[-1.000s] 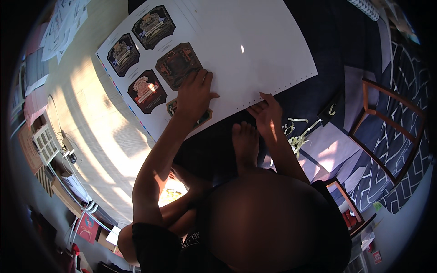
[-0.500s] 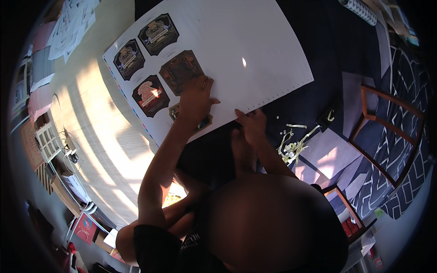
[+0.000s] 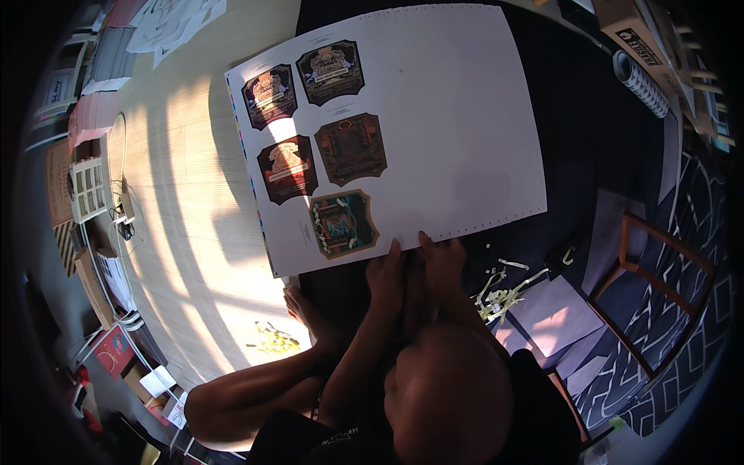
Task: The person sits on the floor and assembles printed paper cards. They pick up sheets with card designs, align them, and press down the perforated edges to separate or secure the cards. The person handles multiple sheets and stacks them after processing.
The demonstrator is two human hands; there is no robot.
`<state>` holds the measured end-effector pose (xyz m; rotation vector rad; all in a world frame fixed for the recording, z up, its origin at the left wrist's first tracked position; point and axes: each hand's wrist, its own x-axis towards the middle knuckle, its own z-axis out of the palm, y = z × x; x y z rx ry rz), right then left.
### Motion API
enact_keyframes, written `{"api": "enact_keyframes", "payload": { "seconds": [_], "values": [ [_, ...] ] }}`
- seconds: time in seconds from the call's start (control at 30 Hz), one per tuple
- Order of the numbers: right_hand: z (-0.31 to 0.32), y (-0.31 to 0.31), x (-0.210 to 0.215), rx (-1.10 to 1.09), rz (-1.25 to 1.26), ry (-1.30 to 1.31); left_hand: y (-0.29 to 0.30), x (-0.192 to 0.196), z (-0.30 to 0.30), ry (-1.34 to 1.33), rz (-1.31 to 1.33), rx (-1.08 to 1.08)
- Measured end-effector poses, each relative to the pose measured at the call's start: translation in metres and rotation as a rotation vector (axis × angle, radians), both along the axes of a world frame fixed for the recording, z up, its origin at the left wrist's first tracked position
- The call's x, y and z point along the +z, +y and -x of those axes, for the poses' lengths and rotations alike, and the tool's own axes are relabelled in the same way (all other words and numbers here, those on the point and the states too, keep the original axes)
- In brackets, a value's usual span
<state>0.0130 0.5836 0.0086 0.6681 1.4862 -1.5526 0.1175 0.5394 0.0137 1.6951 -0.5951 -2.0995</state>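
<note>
Large white sheet (image 3: 457, 116) in front of you, bowed by the lens, bearing five dark badge-shaped prints (image 3: 350, 149) grouped on its left part; the right part is blank. Colour patches run down its left edge, small tick marks along the near right edge.

Your left hand (image 3: 385, 271) and right hand (image 3: 444, 262) sit side by side at the near edge. Fingers of both pinch that edge, thumbs on top, the other fingers partly hidden. Your bare foot (image 3: 417, 288) shows between them.

Under the sheet's right and near sides: dark covering (image 3: 570, 147), hard to tell whether cloth or mat. To the left, pale wood floor (image 3: 182, 263), striped by sunlight, with a shadow beside the sheet's left edge. Yellowish scraps (image 3: 273, 339) lie in the sun near your left leg.

Right of your hands, a loose heap of pale strips (image 3: 502, 296), with grey panels (image 3: 559, 311) just beside it. Farther right, a brown wooden frame (image 3: 629, 266) and a dark cloth with white lines (image 3: 686, 329).

Upper right: a white roll (image 3: 640, 87) next to a cardboard box (image 3: 639, 43). Upper left: loose papers (image 3: 177, 27). Left side: a white rack (image 3: 87, 190), and a power strip (image 3: 126, 208) with its cable on the floor.
</note>
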Motion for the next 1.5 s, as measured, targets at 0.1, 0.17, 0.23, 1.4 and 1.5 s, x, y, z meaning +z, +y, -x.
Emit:
{"api": "enact_keyframes", "payload": {
  "seconds": [0.1,0.17,0.23,1.4,1.5],
  "values": [
    [-0.001,-0.003,0.003,-0.02,0.01,0.003,0.0,-0.007,0.011,-0.088,0.126,-0.054],
    [-0.002,-0.001,-0.002,-0.042,0.019,0.025,0.002,-0.008,0.019,-0.023,-0.022,0.1],
    [-0.001,0.006,-0.004,0.018,0.005,0.007,0.0,-0.011,0.02,-0.024,-0.056,0.091],
    [0.304,-0.414,-0.06,1.793,-0.437,1.579,-0.013,-0.009,0.022,-0.078,-0.173,0.223],
    [0.304,-0.419,-0.059,1.841,-0.443,1.552,-0.016,-0.006,0.022,-0.094,-0.186,0.213]
  ]
}}
